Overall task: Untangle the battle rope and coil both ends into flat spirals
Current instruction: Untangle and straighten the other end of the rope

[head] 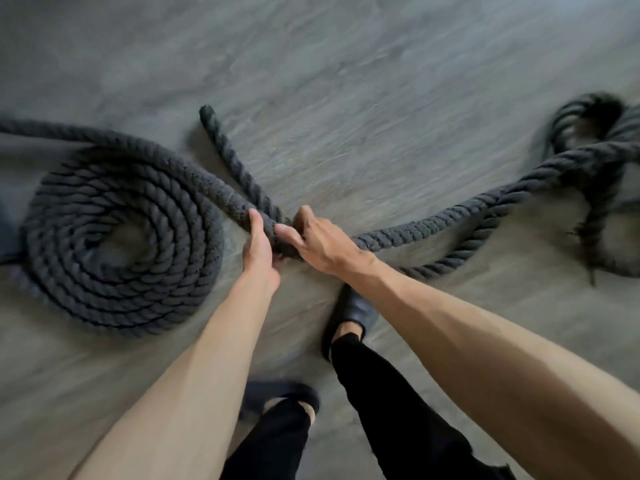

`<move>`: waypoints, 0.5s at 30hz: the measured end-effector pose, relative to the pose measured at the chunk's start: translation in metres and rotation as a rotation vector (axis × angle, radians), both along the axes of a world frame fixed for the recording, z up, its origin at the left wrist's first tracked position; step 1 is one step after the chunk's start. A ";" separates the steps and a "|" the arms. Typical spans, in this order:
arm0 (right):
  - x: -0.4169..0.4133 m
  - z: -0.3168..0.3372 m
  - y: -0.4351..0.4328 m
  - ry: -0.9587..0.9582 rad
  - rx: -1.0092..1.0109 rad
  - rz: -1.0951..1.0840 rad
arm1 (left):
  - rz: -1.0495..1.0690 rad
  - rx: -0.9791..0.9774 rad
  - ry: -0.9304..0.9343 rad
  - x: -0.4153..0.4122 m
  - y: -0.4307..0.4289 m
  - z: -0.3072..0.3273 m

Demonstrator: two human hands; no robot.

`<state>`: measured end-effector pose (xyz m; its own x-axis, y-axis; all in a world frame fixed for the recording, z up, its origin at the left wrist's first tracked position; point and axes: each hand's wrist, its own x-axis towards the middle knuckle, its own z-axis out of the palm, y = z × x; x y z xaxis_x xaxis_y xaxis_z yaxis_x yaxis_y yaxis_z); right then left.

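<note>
The battle rope is held in the curled grip of left hand and right hand, its blurred tangle apparently lying toward the floor's right edge.

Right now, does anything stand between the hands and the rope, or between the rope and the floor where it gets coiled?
Nothing visible does. Both the left hand and the right hand already grip the rope, beside the flat spiral. Only the rope's own tangle lies at right.
</note>
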<state>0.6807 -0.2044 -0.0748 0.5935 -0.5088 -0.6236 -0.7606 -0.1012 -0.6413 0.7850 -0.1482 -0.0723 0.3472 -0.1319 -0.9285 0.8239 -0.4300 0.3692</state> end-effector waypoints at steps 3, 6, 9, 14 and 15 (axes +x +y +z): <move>-0.025 0.026 -0.007 0.046 0.004 0.021 | 0.005 0.017 0.004 -0.008 -0.006 0.032; -0.053 0.041 -0.024 0.135 -0.076 0.170 | 0.038 0.058 -0.040 -0.012 -0.015 0.056; -0.090 0.054 -0.038 0.130 -0.124 0.301 | 0.011 0.098 0.003 -0.007 -0.018 0.065; -0.104 0.078 -0.030 0.217 -0.084 0.216 | -0.027 -0.003 0.140 0.014 -0.024 0.071; -0.099 0.085 -0.030 0.256 -0.090 0.166 | -0.006 -0.035 0.175 0.014 -0.025 0.073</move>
<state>0.5812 -0.2344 0.0102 0.5026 -0.4781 -0.7203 -0.8645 -0.2848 -0.4142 0.7995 -0.1730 0.0008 0.1795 -0.1665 -0.9696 0.8745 -0.4244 0.2348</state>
